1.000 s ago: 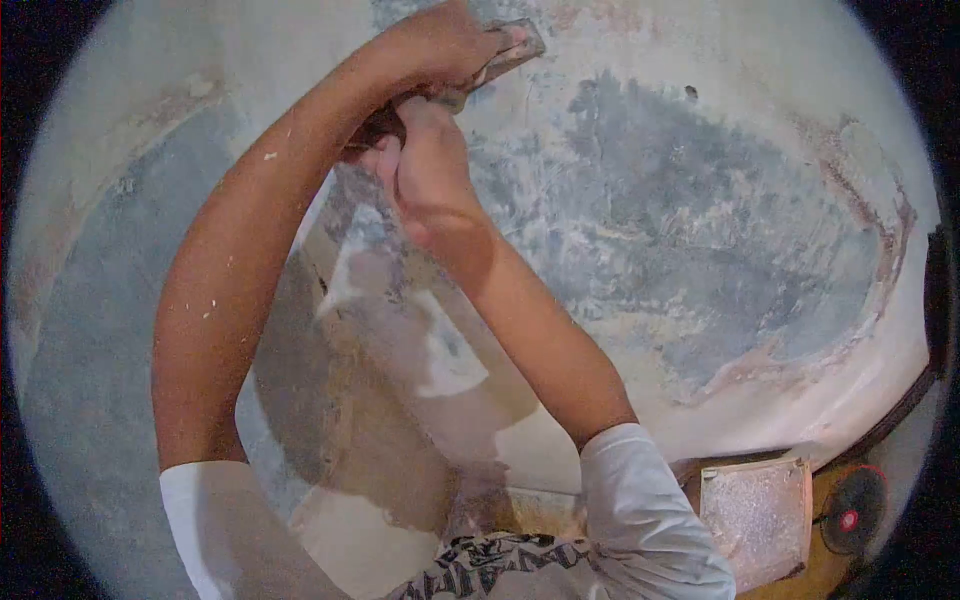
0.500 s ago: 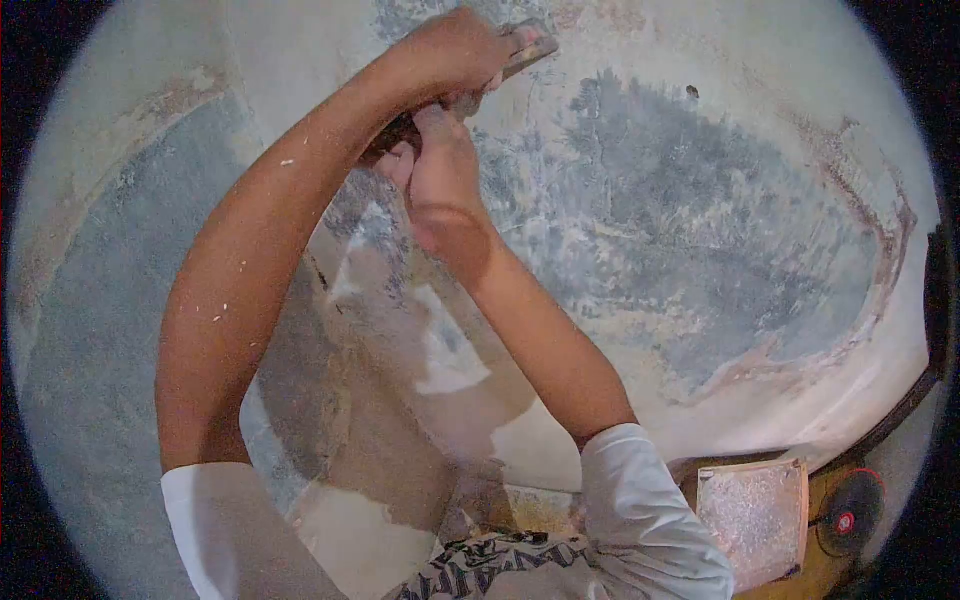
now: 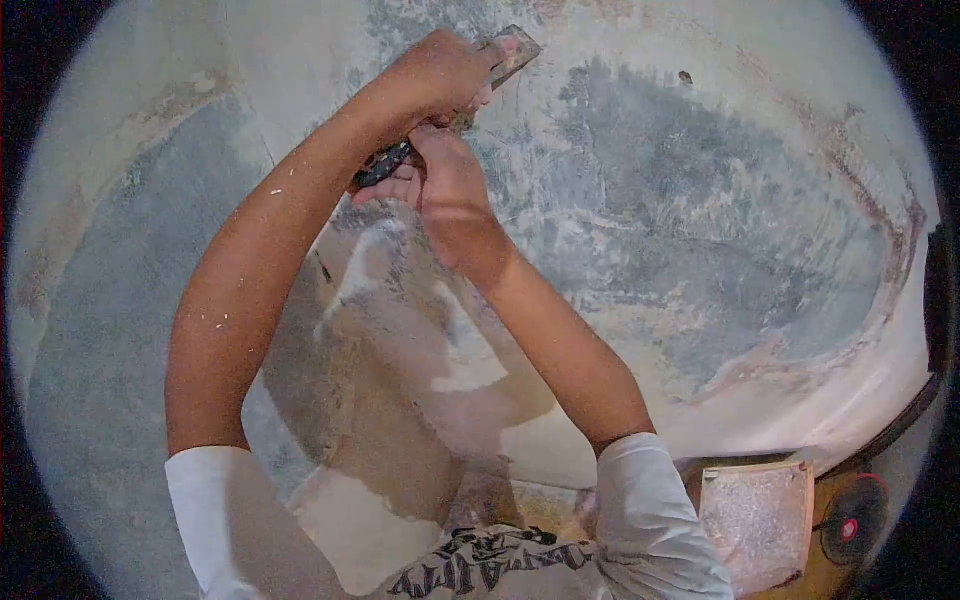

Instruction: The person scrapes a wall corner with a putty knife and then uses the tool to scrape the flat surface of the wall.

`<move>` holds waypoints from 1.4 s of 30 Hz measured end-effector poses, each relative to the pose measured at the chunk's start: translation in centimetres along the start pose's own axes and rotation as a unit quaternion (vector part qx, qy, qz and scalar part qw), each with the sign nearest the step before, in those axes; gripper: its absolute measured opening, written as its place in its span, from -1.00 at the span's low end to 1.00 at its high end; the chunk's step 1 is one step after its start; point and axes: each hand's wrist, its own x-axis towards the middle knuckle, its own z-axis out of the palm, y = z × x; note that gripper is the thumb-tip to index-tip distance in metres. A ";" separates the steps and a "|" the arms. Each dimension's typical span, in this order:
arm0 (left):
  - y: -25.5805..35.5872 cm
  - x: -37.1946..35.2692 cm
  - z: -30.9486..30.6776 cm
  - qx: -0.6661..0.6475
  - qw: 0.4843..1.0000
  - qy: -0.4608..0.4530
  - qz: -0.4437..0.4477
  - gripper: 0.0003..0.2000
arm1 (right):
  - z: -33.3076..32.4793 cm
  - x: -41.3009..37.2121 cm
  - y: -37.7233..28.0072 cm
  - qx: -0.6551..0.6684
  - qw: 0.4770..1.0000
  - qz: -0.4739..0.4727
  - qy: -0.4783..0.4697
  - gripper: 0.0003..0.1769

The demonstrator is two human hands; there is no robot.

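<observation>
Both my hands are on one long tool that looks like a scraper, held slantwise against the wall [image 3: 700, 200]. Its flat metal blade [image 3: 518, 52] sticks out past my left hand [image 3: 448, 72], whose fingers curl round the upper part and are mostly hidden. Lower down, my right hand [image 3: 447, 165] is closed about the tool near its black handle [image 3: 383, 163]. My left forearm hides part of that handle. The wall beside the blade shows worn grey patches among pale plaster. A few white flecks lie on my left forearm.
At the lower right is a bright, square, speckled panel [image 3: 757, 525] with a light frame. Beside it stands a dark round fan-like object [image 3: 853, 525] with a red centre. A dark edge [image 3: 905, 425] borders the wall on the right. Shadows of my arms fall across the lower wall.
Both hands and the tool have moved a little down along the wall, and the blade is tilted more steeply. More of the black handle shows. The view has shifted slightly.
</observation>
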 end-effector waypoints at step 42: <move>7.4 -1.5 3.1 -0.582 0.777 0.147 -0.187 -0.62 | -3.0 -2.9 -10.0 -0.085 0.979 0.141 0.120 -0.57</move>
